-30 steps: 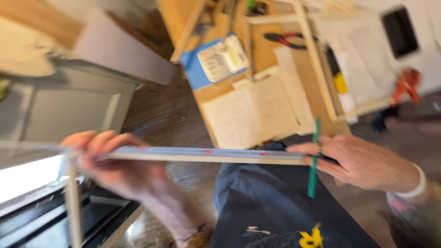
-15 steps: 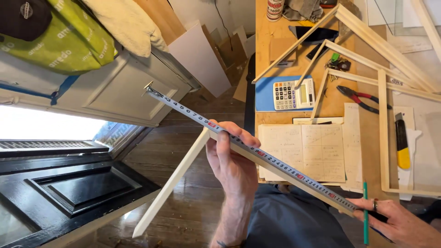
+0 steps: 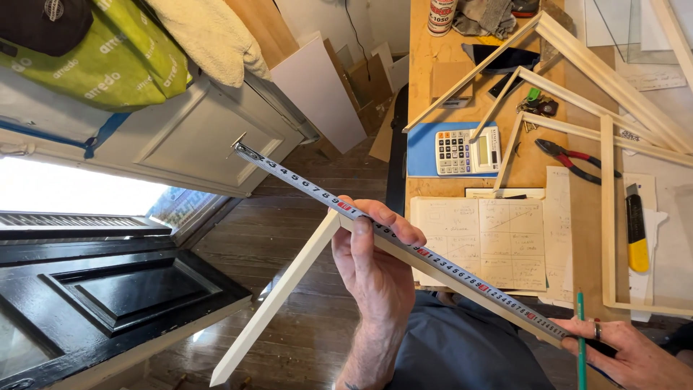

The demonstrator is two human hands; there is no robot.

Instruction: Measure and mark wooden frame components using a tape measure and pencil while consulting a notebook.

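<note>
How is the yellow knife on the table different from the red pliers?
The utility knife is yellow and black, while the pliers have red and black handles. The utility knife is one straight bar lying up-and-down in the picture; the pliers lie slanted with their handles spread apart. Both rest untouched on the workbench, among pale wooden frame pieces.

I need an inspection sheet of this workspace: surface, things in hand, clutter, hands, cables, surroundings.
Surface: wooden workbench, crowded.
Things in hand: tape measure laid along a pale wooden strip; green pencil.
Clutter: calculator on blue folder, note sheets, pliers, yellow utility knife, wooden frames.
Hands: left hand presses the tape to the strip; right hand holds the tape's end and the pencil.
Cables: one dark cable on the wall.
Surroundings: white cabinet, green bag, plank floor.
</note>
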